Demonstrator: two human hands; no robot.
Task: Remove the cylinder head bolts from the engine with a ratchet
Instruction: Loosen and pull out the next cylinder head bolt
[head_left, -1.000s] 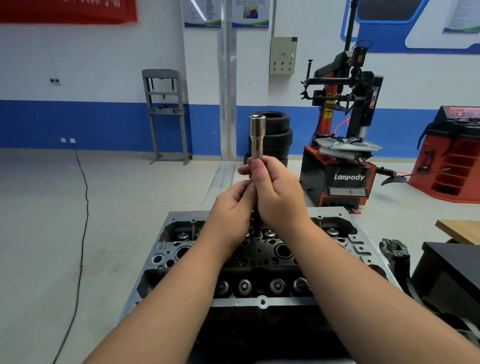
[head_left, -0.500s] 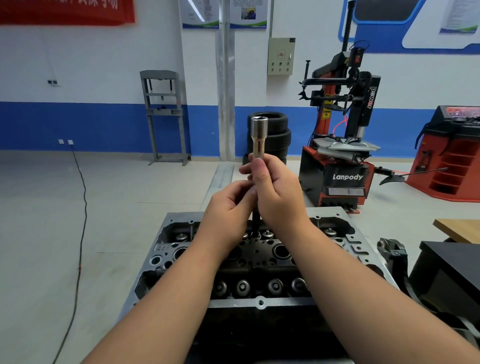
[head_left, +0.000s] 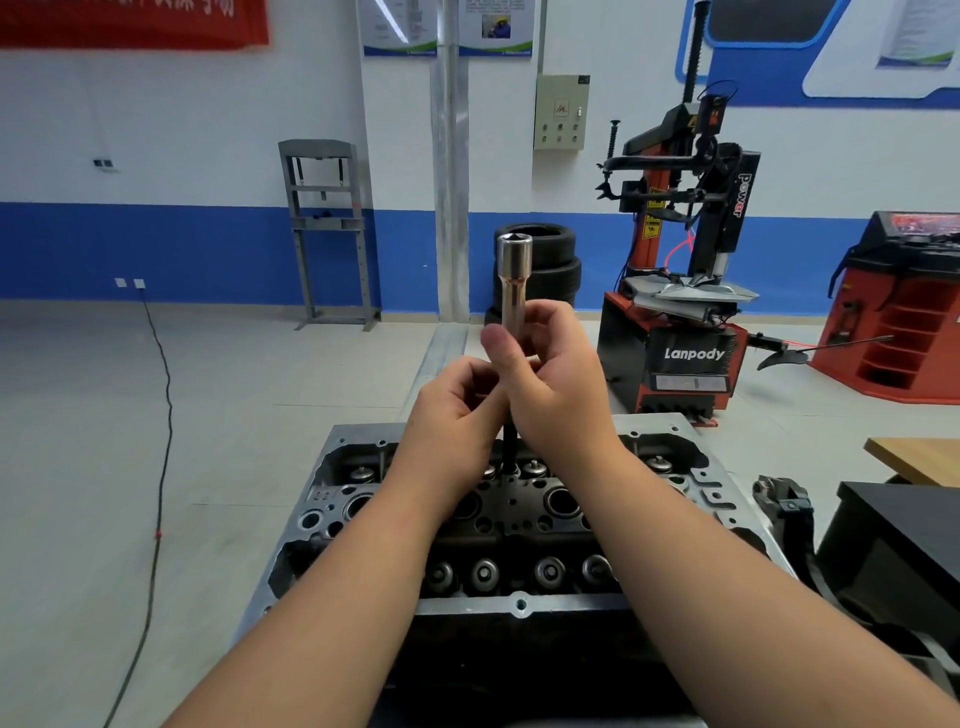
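- Hands meet above the middle of the cylinder head (head_left: 358, 441), which sits low in front of me with its valve springs and open bores showing.
- My right hand (head_left: 558, 387) is wrapped around the lower part of a long chrome socket (head_left: 513, 275), thumb across the front, holding it upright with its open end pointing up.
- My left hand (head_left: 454, 402) is curled just beside and below the right, fingers closed around something under the socket; what exactly they grip is hidden between the two hands.
- A thin dark shaft (head_left: 510, 449) drops straight down from between my hands and reaches the head near the far row of valve springs; I cannot tell whether it is seated in a hole or only touching the surface.
- Both forearms come in from the bottom edge and cross over the near side of the engine.
- Beyond the engine stands a red and black tire changer (head_left: 680, 291) marked "Lanpody", with a stack of tires (head_left: 545, 265) to its left against the blue-banded wall.
- A grey shop press (head_left: 327, 228) stands further left, and a black cable (head_left: 161, 415) trails across the floor.
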